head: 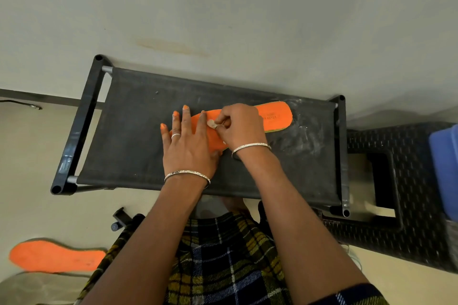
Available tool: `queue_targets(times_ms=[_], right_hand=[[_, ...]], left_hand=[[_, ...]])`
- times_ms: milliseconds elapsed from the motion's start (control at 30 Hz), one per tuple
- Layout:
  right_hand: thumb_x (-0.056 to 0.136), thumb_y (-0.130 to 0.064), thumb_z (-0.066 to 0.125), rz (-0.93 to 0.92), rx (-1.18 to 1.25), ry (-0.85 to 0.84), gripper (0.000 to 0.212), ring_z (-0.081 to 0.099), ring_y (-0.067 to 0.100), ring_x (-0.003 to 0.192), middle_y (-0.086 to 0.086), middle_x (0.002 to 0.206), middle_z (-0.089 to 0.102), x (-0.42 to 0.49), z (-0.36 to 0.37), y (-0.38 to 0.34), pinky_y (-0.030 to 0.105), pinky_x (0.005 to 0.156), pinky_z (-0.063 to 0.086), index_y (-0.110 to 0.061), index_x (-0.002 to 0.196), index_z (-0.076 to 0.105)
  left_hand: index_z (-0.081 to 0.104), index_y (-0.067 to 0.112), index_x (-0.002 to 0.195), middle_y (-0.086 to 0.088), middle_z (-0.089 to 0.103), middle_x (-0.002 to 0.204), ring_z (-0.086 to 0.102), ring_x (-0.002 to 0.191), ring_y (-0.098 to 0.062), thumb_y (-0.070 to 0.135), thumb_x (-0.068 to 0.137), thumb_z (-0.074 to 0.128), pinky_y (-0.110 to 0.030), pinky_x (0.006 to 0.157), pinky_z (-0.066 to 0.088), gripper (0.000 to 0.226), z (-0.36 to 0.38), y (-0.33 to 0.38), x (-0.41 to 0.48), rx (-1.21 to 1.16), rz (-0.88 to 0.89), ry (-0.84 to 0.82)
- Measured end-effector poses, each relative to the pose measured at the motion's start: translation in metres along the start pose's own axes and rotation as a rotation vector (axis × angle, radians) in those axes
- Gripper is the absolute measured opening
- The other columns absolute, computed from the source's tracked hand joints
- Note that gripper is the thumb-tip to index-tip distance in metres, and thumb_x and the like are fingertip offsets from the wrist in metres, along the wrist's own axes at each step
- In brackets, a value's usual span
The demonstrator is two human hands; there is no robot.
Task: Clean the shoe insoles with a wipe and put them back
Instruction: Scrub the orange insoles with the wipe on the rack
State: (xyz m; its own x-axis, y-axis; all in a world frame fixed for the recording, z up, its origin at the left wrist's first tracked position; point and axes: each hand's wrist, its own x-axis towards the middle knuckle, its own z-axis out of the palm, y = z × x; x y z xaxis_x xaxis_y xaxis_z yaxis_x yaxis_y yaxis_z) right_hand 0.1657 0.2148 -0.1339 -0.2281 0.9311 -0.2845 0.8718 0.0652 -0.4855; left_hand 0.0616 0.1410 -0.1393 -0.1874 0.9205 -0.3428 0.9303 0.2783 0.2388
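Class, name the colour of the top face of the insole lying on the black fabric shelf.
Bright orange insole, greenish edge; head view.

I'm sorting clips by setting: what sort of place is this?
Probably a room at home, at floor level by a plain wall: a low black fabric-topped rack, a dark woven-pattern plastic stool beside it, and an orange insole lying on the pale floor.

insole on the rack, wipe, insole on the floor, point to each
insole on the rack (275, 116), head view, printed end
wipe (211, 123), head view, its exposed bit
insole on the floor (57, 256), head view, orange middle
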Motion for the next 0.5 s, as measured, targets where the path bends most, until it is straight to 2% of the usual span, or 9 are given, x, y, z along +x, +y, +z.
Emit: queue_targets(times_ms=[100, 233, 367, 433, 500], right_hand=[[0.077, -0.016, 0.075, 0.143, 0.086, 0.086, 0.006, 0.069, 0.021, 0.085, -0.001, 0.082, 0.074, 0.002, -0.015, 0.023, 0.034, 0.082, 0.052, -0.02, 0.08, 0.076], [0.078, -0.012, 0.07, 0.276, 0.065, 0.23, 0.009, 0.067, 0.021, 0.089, -0.001, 0.083, 0.073, 0.0, -0.029, 0.046, 0.033, 0.086, 0.051, -0.02, 0.081, 0.075], [0.078, -0.008, 0.068, 0.149, 0.053, 0.116, 0.011, 0.066, 0.025, 0.09, 0.004, 0.089, 0.073, -0.001, -0.011, 0.024, 0.036, 0.083, 0.051, -0.015, 0.084, 0.075], [0.081, -0.017, 0.072, 0.066, 0.031, 0.044, 0.006, 0.067, 0.026, 0.09, 0.005, 0.089, 0.074, -0.002, -0.003, 0.013, 0.035, 0.082, 0.051, -0.016, 0.085, 0.076], [0.081, -0.023, 0.075, 0.079, 0.028, 0.053, 0.007, 0.067, 0.025, 0.09, 0.004, 0.09, 0.074, 0.0, -0.006, 0.017, 0.035, 0.083, 0.052, -0.017, 0.084, 0.077]], left_hand=[[0.011, 0.025, 0.157, -0.011, -0.003, 0.165, 0.002, 0.152, -0.033, 0.048, 0.089, 0.065, -0.051, 0.123, 0.005, 0.09, -0.002, 0.002, 0.0, -0.023, -0.004, 0.009], [0.008, 0.025, 0.157, -0.011, -0.005, 0.165, 0.002, 0.152, -0.034, 0.048, 0.089, 0.066, -0.051, 0.123, 0.005, 0.092, -0.003, 0.004, -0.002, -0.005, -0.008, 0.018], [0.008, 0.023, 0.157, -0.011, -0.004, 0.165, 0.002, 0.152, -0.034, 0.053, 0.091, 0.06, -0.052, 0.122, 0.004, 0.089, -0.001, 0.009, -0.002, -0.011, 0.006, 0.034], [0.011, 0.023, 0.157, -0.011, -0.003, 0.166, 0.002, 0.152, -0.034, 0.054, 0.094, 0.054, -0.053, 0.122, 0.004, 0.082, 0.0, 0.013, -0.003, -0.021, 0.018, 0.053], [0.013, 0.024, 0.156, -0.011, -0.002, 0.166, 0.001, 0.152, -0.034, 0.054, 0.096, 0.051, -0.053, 0.121, 0.003, 0.077, 0.001, 0.016, -0.003, -0.024, 0.029, 0.057]])
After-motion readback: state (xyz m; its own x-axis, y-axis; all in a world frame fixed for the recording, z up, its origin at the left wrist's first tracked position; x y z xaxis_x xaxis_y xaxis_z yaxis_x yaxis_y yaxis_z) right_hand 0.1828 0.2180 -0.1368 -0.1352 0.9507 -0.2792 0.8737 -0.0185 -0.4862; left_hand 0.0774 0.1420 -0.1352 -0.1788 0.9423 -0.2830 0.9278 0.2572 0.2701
